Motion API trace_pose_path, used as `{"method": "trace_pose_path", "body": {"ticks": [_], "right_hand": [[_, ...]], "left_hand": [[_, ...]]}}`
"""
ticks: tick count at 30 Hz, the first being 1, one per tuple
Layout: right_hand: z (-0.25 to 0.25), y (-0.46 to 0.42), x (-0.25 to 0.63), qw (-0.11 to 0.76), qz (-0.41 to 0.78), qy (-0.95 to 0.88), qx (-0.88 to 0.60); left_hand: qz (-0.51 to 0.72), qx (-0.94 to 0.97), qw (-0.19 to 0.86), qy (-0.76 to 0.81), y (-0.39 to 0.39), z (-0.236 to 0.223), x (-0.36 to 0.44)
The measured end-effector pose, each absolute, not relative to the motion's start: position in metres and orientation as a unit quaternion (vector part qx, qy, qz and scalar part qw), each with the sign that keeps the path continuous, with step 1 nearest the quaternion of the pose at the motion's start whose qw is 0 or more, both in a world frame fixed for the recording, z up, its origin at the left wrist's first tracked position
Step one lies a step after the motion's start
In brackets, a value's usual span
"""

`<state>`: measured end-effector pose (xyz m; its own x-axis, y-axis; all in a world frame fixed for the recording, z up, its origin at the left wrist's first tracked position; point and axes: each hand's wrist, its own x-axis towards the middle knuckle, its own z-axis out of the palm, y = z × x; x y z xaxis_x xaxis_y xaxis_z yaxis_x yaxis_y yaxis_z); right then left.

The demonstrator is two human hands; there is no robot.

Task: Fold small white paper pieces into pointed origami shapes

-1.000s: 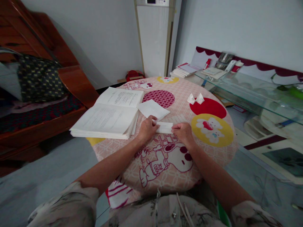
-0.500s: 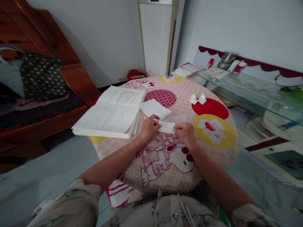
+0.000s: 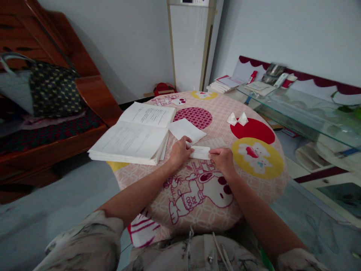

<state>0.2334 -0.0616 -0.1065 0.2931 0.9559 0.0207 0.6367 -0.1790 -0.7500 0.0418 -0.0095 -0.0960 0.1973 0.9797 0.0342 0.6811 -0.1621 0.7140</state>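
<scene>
A small folded strip of white paper (image 3: 200,153) lies low over the patterned tablecloth, held between both hands. My left hand (image 3: 181,152) is closed on its left end, thumb and fingers pinching the edge. At the right end, my right hand (image 3: 222,157) grips the paper between thumb and bent fingers. Just beyond the left hand rests a square white sheet (image 3: 186,130). To the left lies a thick open book (image 3: 132,135) with printed pages. Two small folded paper pieces (image 3: 237,119) with pointed tops sit farther back on the right.
The round table (image 3: 265,188) wears a pink cloth with cartoon prints. On the right stands a glass shelf (image 3: 304,113) bearing a stack of booklets (image 3: 225,83), a cup and small items. A wooden bench (image 3: 96,98) with a patterned bag (image 3: 55,88) is at the left.
Both hands keep their pinch on the folded paper, with hardly any movement. The whole scene has shifted slightly right in the view.
</scene>
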Motion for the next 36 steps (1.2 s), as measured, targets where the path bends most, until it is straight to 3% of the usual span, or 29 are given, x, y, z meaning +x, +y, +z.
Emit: {"method": "trace_pose_path", "body": {"ticks": [20, 36], "right_hand": [[-0.099, -0.063, 0.228, 0.296, 0.214, -0.555, -0.747], [-0.089, -0.055, 0.224, 0.158, 0.124, -0.646, -0.736]], "left_hand": [[0.237, 0.729, 0.257, 0.588, -0.009, -0.093, 0.045], [0.209, 0.748, 0.223, 0.589, -0.007, -0.093, 0.046]]}}
